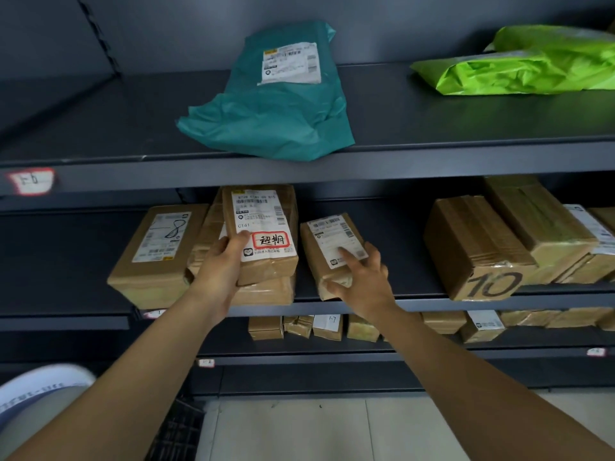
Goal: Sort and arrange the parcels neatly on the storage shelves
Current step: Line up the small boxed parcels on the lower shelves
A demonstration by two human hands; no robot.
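Observation:
On the middle shelf, my left hand grips the lower left corner of a brown cardboard parcel with a white label and a red-framed sticker. This parcel lies on top of another brown box. To its right, my right hand holds a smaller brown parcel, index finger stretched over its white label and thumb under its front end. A flat brown box lies left of the stack.
A teal plastic mailer and bright green bags lie on the upper shelf. A carton marked 10 and more boxes fill the middle shelf's right. Several small parcels sit on the lower shelf. Tiled floor lies below.

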